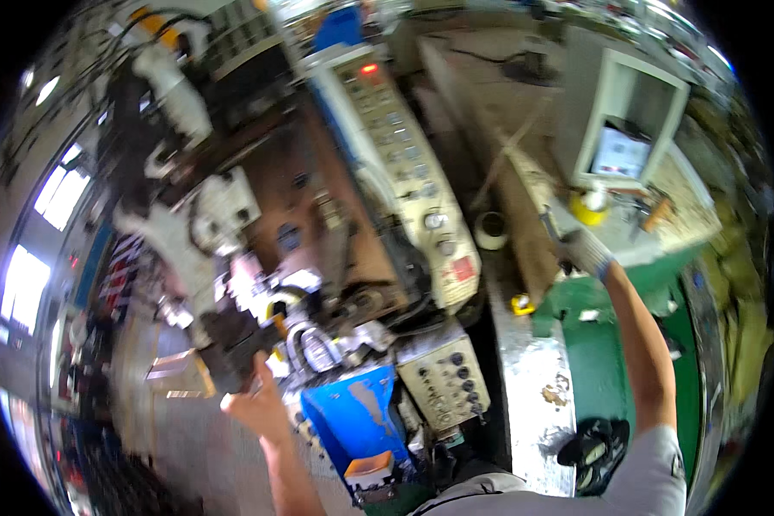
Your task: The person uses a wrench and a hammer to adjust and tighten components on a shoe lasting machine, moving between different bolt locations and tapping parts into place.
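Observation:
My left hand, bare, is at the lower left with its thumb and fingers around the lower end of a dark metal block. That block stands at the machine's near left side and is blurred. Out to the right, my right hand wears a pale work glove. Its fingers are closed on a slim grey metal tool, whose exact kind I cannot make out. The tool points up and away over the edge of the workbench.
A long control panel with a red display runs beside the machine's brown bed. Nearer are a blue guard and a knobbed control box. A grey open-fronted cabinet, a yellow container and hand tools stand on the bench.

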Motion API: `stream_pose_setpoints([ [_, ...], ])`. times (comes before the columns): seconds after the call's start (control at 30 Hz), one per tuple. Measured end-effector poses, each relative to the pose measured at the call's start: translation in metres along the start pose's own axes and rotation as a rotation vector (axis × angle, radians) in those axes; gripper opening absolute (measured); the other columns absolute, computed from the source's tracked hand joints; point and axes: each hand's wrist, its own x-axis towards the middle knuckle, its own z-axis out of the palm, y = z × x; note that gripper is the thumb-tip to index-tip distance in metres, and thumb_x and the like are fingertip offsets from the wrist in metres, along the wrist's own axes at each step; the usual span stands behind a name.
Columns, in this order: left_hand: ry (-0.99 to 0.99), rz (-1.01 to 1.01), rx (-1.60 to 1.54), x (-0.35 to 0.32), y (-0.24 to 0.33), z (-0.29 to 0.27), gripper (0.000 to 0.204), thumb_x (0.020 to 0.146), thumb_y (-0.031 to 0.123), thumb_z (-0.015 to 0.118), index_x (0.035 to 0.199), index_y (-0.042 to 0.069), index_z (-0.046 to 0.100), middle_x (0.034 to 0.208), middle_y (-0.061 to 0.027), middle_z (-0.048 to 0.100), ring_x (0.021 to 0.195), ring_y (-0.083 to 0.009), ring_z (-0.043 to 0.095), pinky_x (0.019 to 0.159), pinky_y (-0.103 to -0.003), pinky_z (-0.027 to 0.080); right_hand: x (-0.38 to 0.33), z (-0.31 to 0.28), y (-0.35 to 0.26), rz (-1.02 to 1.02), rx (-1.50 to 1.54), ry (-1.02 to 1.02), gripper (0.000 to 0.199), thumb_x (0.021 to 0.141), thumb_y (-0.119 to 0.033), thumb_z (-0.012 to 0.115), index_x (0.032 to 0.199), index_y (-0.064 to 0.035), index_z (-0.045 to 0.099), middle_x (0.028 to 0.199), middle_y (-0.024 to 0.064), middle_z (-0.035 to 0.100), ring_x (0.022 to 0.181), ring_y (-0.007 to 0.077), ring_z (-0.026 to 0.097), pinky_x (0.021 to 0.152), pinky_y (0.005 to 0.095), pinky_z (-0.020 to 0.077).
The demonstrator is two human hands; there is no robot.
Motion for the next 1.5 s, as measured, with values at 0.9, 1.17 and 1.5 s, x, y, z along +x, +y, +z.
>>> stream_pose_setpoints([
  [0.9, 0.012, 0.067, -0.167, 0.001, -0.002, 0.007, 0.02, 0.08, 0.007, 0.08, 0.094, -0.006, 0.074, 0.084, -0.0113, 0.077, 0.073, -0.0192, 0.075, 0.069, -0.031, 0.057, -0.069, 0.184, -0.367, -1.053, -0.135, 0.183, 0.016, 0.082, -0.012, 0.063, 0.093, -0.0044, 0.072, 0.089, 0.0207, 0.072, 0.088, 0.0389, 0.071, 0.076, 0.0494, 0.0566],
  [1.17, 0.031, 0.069, -0.168, -0.002, -0.011, 0.01, 0.021, 0.079, 0.006, 0.08, 0.093, -0.008, 0.072, 0.083, -0.0122, 0.077, 0.071, -0.0194, 0.074, 0.067, -0.032, 0.057, -0.045, 0.193, -0.36, -1.069, -0.047, 0.149, 0.031, 0.077, -0.007, 0.061, 0.106, -0.0068, 0.072, 0.096, 0.0192, 0.072, 0.094, 0.0404, 0.069, 0.084, 0.0488, 0.0551],
  [1.5, 0.013, 0.008, -0.18, -0.002, -0.006, 0.01, 0.018, 0.078, 0.004, 0.08, 0.09, -0.007, 0.072, 0.082, -0.0127, 0.076, 0.069, -0.0191, 0.073, 0.066, -0.031, 0.056, -0.048, 0.16, -0.384, -1.184, -0.415, 0.081, 0.02, 0.078, -0.013, 0.066, 0.094, -0.0051, 0.074, 0.09, 0.0193, 0.073, 0.089, 0.0366, 0.073, 0.077, 0.0468, 0.058],
])
